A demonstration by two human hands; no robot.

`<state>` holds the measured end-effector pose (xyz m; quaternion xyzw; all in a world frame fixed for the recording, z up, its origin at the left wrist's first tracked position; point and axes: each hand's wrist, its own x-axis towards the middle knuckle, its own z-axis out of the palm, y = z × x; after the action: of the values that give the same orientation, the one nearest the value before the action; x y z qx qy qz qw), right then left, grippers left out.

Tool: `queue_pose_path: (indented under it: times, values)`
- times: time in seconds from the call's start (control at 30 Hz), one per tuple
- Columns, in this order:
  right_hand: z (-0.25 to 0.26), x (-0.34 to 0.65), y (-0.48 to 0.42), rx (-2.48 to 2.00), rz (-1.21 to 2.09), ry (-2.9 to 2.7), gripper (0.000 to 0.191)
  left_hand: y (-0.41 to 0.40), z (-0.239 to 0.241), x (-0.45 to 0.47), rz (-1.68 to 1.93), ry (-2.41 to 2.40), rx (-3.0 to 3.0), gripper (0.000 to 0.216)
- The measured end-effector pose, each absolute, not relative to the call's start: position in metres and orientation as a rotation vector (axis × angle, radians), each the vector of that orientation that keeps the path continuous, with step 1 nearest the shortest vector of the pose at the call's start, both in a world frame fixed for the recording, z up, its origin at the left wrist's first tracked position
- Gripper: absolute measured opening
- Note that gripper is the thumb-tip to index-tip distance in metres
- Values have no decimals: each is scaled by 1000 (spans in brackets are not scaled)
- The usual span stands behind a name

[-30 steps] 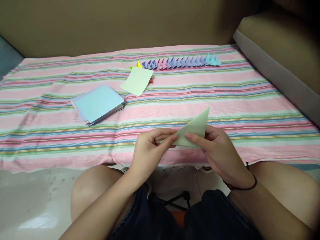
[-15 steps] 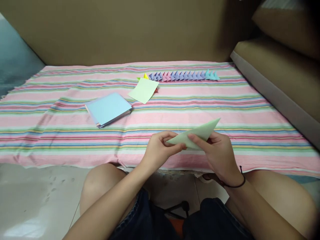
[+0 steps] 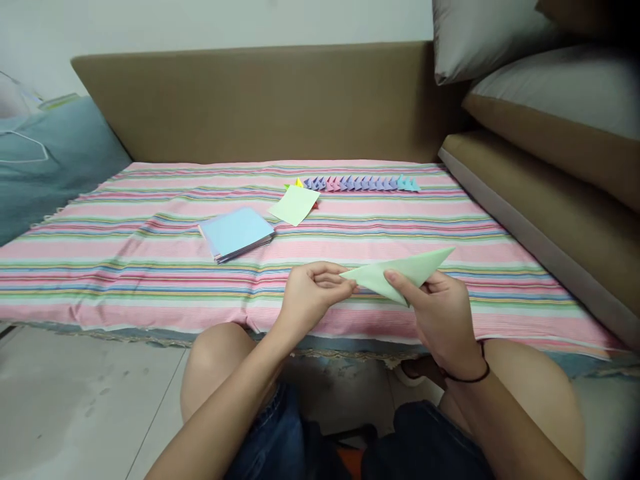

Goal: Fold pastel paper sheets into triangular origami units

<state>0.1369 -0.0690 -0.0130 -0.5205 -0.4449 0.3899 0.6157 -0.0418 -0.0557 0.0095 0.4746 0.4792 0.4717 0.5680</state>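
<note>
Both of my hands hold a pale green paper folded into a triangle (image 3: 400,270) just above the near edge of a striped cloth (image 3: 150,267). My left hand (image 3: 313,293) pinches the triangle's left tip. My right hand (image 3: 440,313) grips its lower edge with thumb on top; a black band circles that wrist. A stack of square papers with a light blue top sheet (image 3: 236,232) lies on the cloth to the left. A single pale yellow-green sheet (image 3: 294,205) lies beyond it. A row of small folded paper pieces (image 3: 363,183), purple, pink and teal, runs along the far side.
The striped cloth covers a low couch seat with a brown backrest (image 3: 260,100). Brown and grey cushions (image 3: 540,153) rise at the right. A teal fabric (image 3: 45,160) lies at the far left. My bare knees and a pale tiled floor (image 3: 75,407) are below.
The view has tilted up, showing the backrest, the wall and more cushions. The green triangle has tilted flatter, its point lower and more to the right. Both hands keep their grip.
</note>
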Motion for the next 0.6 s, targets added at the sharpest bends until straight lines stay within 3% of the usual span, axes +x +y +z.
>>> queue_pose_path:
  times: [0.2, 0.37, 0.6]
  values:
    - [3, 148, -87, -1080, 842, -867, 21, -73, 16, -65, 1371, 1111, 1074, 23]
    - [6, 140, -109, -1037, 944, -978, 20, -108, 30, -38, 1122, 950, 1118, 37]
    - [13, 144, -134, -1121, 841, -1179, 21, -130, 44, -36, 1121, 1099, 1209, 18]
